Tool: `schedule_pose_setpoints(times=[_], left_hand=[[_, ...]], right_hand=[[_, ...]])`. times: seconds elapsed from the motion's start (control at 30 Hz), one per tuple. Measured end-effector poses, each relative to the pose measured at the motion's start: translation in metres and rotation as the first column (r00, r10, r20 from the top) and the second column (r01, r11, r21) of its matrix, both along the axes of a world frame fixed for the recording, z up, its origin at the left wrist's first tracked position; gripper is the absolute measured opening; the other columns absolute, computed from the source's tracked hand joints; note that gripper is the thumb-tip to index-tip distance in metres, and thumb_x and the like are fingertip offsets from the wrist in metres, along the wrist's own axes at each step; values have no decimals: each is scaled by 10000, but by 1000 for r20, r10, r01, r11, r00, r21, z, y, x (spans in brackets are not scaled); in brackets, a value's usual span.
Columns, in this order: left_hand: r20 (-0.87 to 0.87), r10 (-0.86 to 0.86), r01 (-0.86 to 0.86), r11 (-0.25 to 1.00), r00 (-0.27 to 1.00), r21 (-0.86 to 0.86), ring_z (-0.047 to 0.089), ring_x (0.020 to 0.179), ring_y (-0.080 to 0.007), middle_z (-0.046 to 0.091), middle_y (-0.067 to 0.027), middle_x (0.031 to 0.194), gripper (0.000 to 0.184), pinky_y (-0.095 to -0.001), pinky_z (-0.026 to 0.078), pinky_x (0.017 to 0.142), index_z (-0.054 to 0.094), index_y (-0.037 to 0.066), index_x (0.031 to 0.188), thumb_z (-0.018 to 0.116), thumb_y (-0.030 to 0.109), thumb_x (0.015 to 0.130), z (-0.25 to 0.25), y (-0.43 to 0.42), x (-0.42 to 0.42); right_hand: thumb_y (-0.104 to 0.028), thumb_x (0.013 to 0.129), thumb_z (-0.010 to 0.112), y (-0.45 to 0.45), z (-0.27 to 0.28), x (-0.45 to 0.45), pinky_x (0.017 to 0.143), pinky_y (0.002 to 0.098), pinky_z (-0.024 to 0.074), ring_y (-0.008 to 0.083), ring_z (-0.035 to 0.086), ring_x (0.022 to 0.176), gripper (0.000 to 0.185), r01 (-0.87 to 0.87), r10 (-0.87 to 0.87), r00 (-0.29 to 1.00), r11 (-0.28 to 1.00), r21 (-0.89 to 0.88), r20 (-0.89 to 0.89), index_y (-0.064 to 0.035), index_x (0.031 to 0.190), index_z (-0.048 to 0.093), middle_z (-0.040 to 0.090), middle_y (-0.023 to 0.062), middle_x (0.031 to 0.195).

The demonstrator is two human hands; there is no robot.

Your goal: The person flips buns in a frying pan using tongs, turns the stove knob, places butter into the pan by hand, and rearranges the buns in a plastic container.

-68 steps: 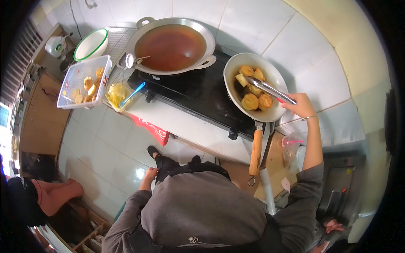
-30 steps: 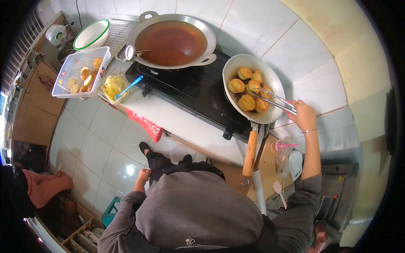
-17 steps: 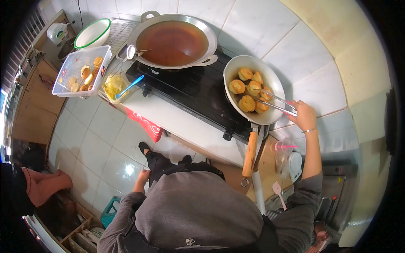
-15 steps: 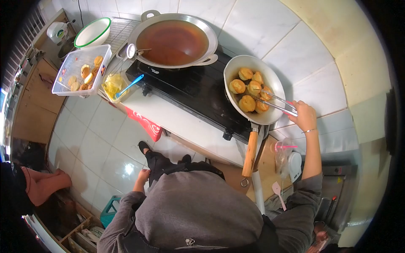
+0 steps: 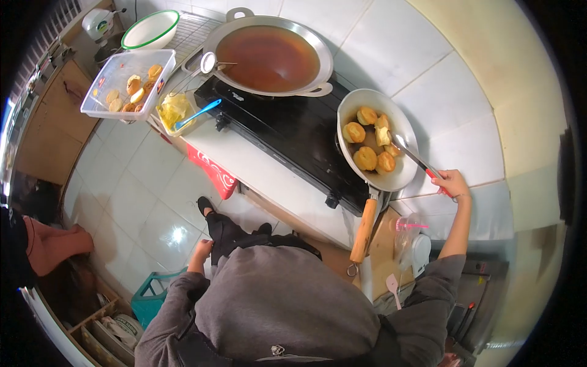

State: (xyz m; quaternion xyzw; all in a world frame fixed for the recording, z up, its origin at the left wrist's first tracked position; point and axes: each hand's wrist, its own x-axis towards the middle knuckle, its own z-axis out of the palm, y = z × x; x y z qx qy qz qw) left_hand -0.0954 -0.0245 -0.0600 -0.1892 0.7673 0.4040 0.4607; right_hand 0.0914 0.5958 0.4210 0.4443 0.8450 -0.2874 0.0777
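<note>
My right hand [image 5: 451, 185] is closed on metal tongs [image 5: 417, 160] with red grips, at the right of a white frying pan [image 5: 405, 125]. The tongs' tips are at a round golden piece [image 5: 383, 136] turned on its side. Several more browned pieces [image 5: 365, 158] lie in the pan, whose wooden handle [image 5: 365, 229] points toward me. My left hand [image 5: 203, 249] hangs low beside my dark trousers, its fingers curled and too small to make out.
A wide wok [image 5: 324, 46] of brown liquid with a thermometer [image 5: 208, 62] stands on the black stove [image 5: 275, 128]. Left of it are a plastic box [image 5: 104, 85], a tub with a blue brush [image 5: 199, 114] and a green-rimmed bowl [image 5: 150, 30]. A person's arm [image 5: 58, 244] shows at far left.
The tongs' tips have lifted, and the piece at them has turned from flat onto its side. My right hand has moved right and down in view. The whole view has shifted slightly.
</note>
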Motion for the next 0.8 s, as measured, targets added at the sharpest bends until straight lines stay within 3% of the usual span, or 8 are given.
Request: schedule_pose_setpoints(times=[0.37, 0.57, 0.67, 0.7, 0.77, 0.8], left_hand=[[-43, -9, 9, 1000, 999, -7, 496, 488, -176, 538, -71, 614, 291, -299, 381, 405, 586, -6, 840, 541, 258, 725, 12, 0, 7], [-58, -23, 23, 1000, 998, -1, 495, 481, -176, 535, -66, 599, 275, -298, 386, 408, 594, -10, 781, 535, 253, 729, 26, 5, 4], [-18, -35, 35, 999, 999, 0, 494, 481, -174, 531, -63, 600, 270, -298, 388, 408, 593, -9, 782, 534, 250, 734, 29, 5, 1], [-13, -24, 24, 1000, 1000, 4, 493, 480, -174, 528, -62, 600, 269, -299, 386, 406, 592, -8, 787, 533, 249, 736, 19, 3, 2], [-7, -7, 7, 1000, 1000, 17, 493, 483, -173, 524, -61, 601, 270, -305, 385, 407, 590, -6, 798, 529, 250, 739, 2, 0, 4], [-4, 0, 0, 1000, 1000, 25, 494, 486, -173, 523, -60, 602, 272, -309, 386, 409, 589, -5, 805, 526, 251, 740, -6, -3, 5]], right_hand=[[-145, 703, 631, 0, 0, -8, 421, 193, 418, 68, 472, 452, 297, 7, -12, 998, 996, -93, -55, 40, 932, 595, 540, 10, 669], [-132, 682, 646, -1, 0, -6, 422, 198, 405, 63, 458, 456, 322, -25, 23, 999, 999, -32, -44, 12, 966, 600, 538, 10, 685], [-165, 638, 679, -31, 12, -19, 465, 255, 438, 120, 519, 494, 349, -131, 129, 991, 977, 167, 22, -15, 946, 612, 566, 38, 685], [-183, 621, 686, -39, 10, -21, 494, 278, 443, 153, 536, 533, 365, -242, 224, 970, 903, 355, 92, -22, 940, 613, 571, 56, 694], [-217, 587, 701, -56, 6, -24, 551, 323, 454, 218, 572, 609, 397, -442, 347, 895, 619, 649, 279, -37, 930, 614, 582, 92, 713], [-230, 580, 702, -65, 4, -28, 576, 336, 452, 240, 569, 647, 410, -444, 319, 896, 615, 652, 310, -42, 933, 613, 581, 101, 727]])
